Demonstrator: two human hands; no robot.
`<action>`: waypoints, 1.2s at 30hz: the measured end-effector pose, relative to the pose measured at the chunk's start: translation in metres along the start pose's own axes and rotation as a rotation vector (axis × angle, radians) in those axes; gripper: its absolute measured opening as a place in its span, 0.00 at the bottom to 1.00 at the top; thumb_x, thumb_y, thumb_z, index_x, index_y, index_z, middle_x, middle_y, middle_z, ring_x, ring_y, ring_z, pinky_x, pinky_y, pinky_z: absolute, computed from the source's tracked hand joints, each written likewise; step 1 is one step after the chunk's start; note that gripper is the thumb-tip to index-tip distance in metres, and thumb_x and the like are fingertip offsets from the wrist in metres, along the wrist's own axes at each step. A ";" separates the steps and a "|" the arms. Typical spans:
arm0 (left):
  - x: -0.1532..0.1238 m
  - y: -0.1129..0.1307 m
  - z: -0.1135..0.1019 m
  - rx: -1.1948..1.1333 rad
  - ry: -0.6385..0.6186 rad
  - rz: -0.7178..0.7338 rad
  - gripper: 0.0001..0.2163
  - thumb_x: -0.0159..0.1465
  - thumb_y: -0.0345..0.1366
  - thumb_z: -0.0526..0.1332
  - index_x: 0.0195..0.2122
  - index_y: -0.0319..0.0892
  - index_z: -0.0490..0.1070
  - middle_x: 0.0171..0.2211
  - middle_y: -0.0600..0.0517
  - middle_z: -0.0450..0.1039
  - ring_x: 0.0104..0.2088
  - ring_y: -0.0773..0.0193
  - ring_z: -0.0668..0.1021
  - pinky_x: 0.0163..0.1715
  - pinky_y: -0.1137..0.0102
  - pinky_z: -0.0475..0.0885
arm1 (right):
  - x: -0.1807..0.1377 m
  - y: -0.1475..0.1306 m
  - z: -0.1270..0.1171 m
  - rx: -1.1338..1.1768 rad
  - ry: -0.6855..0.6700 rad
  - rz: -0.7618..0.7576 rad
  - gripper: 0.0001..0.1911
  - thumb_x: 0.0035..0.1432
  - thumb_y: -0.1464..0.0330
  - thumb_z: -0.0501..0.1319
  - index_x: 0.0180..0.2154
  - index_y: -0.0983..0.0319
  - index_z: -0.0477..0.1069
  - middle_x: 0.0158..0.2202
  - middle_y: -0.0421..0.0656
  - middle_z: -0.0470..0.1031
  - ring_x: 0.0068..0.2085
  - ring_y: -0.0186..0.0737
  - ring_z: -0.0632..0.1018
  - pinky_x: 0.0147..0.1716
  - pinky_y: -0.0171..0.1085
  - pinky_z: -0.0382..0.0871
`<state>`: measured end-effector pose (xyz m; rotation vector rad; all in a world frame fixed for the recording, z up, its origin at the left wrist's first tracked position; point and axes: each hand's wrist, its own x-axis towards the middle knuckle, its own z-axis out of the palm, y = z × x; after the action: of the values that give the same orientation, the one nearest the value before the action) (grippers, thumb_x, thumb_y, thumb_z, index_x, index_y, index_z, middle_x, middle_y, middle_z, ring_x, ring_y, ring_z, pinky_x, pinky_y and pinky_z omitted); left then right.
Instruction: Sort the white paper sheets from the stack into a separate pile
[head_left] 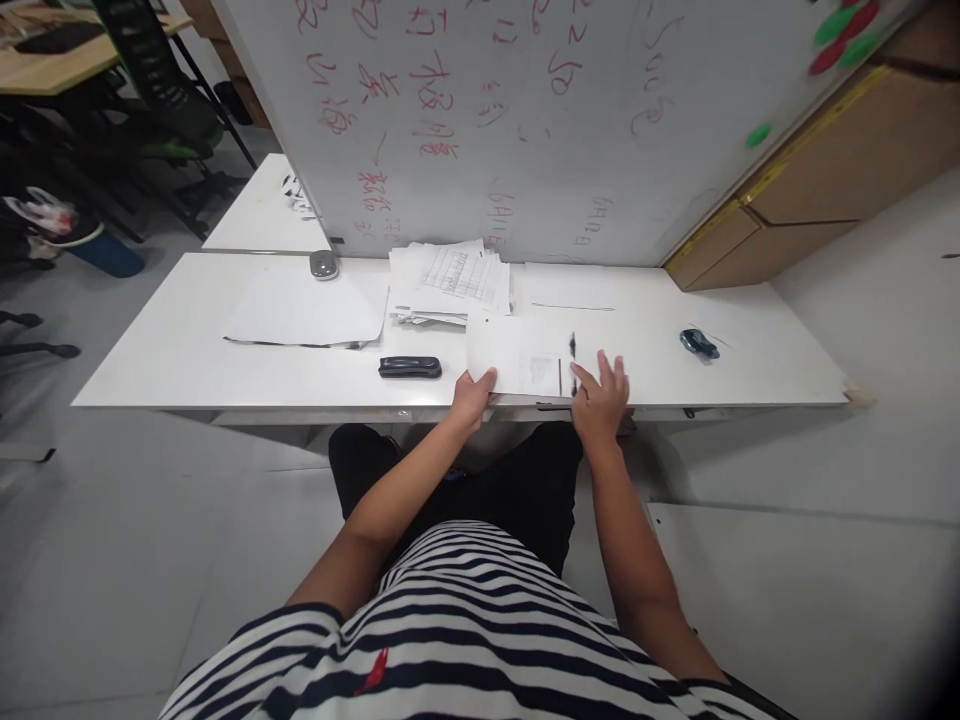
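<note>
Head view: the person sits at a long white rectangular table [187, 350] with both bare forearms reaching over its near edge. A slim black plastic stapler [409, 367] lies near that edge. Just right of the stapler lies a flat white paper bundle [517, 355] with faint print. The left hand [472, 395], right of the stapler and nearest to it, pinches the bundle's near left corner, thumb on top and the other fingers tucked under out of sight. The right hand [602, 390], further right of the stapler, rests flat on the bundle's right edge, its fingers [619, 368] spread and released, gripping nothing. A small black clip-like thing [572, 346] sits at that edge just beyond the fingertips; what exactly it is cannot be told. Behind the stapler lies a messy stack of white printed sheets [450, 280]. Behind and left of it is a loose white sheet [307, 310]. Far right of the stapler lies a small dark blue object [699, 343].
</note>
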<state>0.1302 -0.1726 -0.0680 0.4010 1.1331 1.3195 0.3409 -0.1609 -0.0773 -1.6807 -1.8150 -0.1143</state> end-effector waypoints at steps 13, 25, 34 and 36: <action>-0.005 0.026 -0.013 0.483 0.094 0.252 0.31 0.60 0.41 0.62 0.63 0.47 0.51 0.68 0.43 0.47 0.67 0.55 0.53 0.63 0.62 0.56 | -0.021 -0.011 0.054 0.079 -0.076 0.082 0.19 0.62 0.63 0.51 0.47 0.62 0.75 0.57 0.53 0.69 0.62 0.52 0.64 0.60 0.64 0.47; 0.025 0.065 0.008 0.920 -0.190 -0.033 0.16 0.49 0.38 0.69 0.38 0.37 0.74 0.40 0.40 0.78 0.40 0.47 0.78 0.39 0.59 0.73 | -0.033 -0.012 0.076 0.159 0.114 0.081 0.18 0.56 0.71 0.51 0.44 0.60 0.75 0.53 0.50 0.74 0.58 0.49 0.70 0.60 0.58 0.48; 0.012 0.078 -0.013 0.853 -0.331 0.329 0.18 0.54 0.46 0.66 0.41 0.39 0.76 0.42 0.46 0.78 0.44 0.52 0.78 0.46 0.61 0.72 | 0.031 -0.007 0.014 0.835 -0.033 0.135 0.43 0.60 0.57 0.58 0.68 0.60 0.37 0.61 0.56 0.63 0.60 0.43 0.68 0.54 0.44 0.66; 0.012 0.077 -0.017 0.848 -0.294 0.327 0.18 0.53 0.46 0.67 0.40 0.39 0.76 0.40 0.46 0.78 0.42 0.52 0.78 0.44 0.60 0.72 | 0.035 -0.017 0.010 0.929 -0.089 0.147 0.36 0.59 0.58 0.59 0.65 0.60 0.50 0.56 0.53 0.69 0.57 0.43 0.71 0.55 0.43 0.66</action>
<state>0.0718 -0.1465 -0.0198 1.4015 1.3690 0.9421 0.3224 -0.1291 -0.0606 -1.1259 -1.4315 0.7613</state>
